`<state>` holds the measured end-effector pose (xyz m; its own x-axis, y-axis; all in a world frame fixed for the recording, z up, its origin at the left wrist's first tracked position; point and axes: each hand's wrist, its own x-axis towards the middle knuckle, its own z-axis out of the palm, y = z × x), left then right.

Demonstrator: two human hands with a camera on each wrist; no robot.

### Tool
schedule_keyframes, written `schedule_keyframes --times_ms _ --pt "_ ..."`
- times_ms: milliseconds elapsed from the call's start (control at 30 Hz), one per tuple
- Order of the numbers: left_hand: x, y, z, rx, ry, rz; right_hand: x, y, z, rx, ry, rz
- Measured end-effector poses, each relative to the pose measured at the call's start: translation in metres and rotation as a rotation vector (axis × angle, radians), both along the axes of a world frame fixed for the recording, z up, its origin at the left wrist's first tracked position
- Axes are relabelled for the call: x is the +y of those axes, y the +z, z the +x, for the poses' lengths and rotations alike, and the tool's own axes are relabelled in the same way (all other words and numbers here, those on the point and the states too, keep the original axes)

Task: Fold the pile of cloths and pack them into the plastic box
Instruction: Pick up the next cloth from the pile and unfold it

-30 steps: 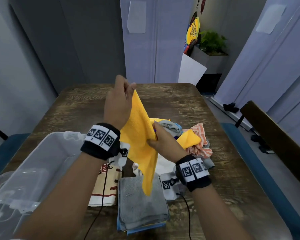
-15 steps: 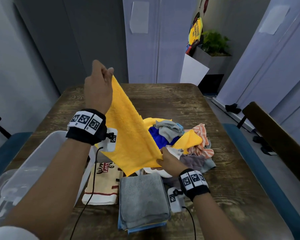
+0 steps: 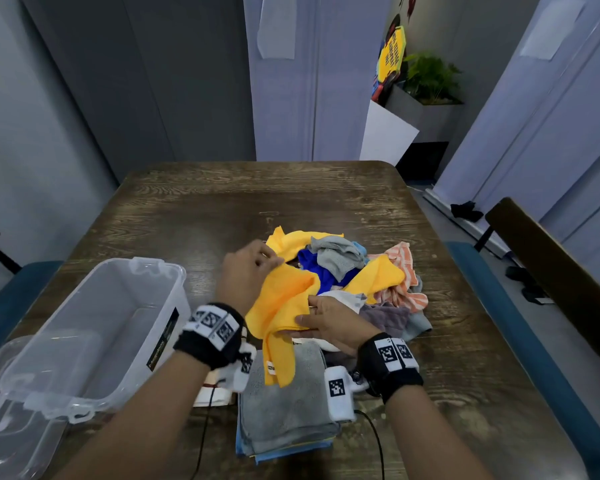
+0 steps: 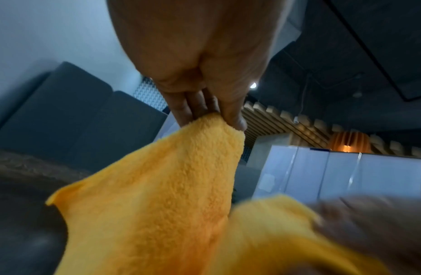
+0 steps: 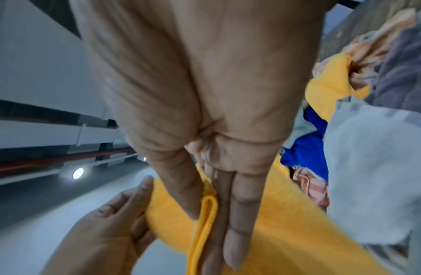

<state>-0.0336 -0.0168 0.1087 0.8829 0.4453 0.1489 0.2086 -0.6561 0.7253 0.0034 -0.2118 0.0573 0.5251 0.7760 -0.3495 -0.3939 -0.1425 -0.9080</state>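
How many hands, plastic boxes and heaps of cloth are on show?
Bare hands, both holding the yellow fleece cloth: 2 (left hand, right hand)
Clear plastic box: 1
Loose pile of mixed cloths: 1
Grey-topped stack of folded cloths: 1
Total: 5

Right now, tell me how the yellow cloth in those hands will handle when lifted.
Likely floppy: the yellow cloth droops and bunches between the left hand and right hand. Probably light, since a fingertip pinch carries its corner. Its fluffy pile suggests it will not slip easily.

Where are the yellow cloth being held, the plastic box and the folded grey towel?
yellow cloth (image 3: 281, 299), head view, draped middle.
plastic box (image 3: 146, 262), head view, far rim.
folded grey towel (image 3: 284, 408), head view, top face.
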Motion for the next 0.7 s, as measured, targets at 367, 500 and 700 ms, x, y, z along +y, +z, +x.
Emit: schedule_keyframes --times_ms 367,500,700 --pt "-0.037 -0.058 -0.031 -0.005 -0.316 0.064 -0.003 0.001 -0.006 0.217 -0.188 0.128" --pt "-0.035 -0.064 -0.032 -0.042 -0.37 0.05 -0.006 0.003 -0.002 0.261 -0.254 0.174" --pt "-0.033 -0.061 -0.029 -0.092 -0.454 0.207 -0.01 0.013 0.001 0.199 -0.269 0.126"
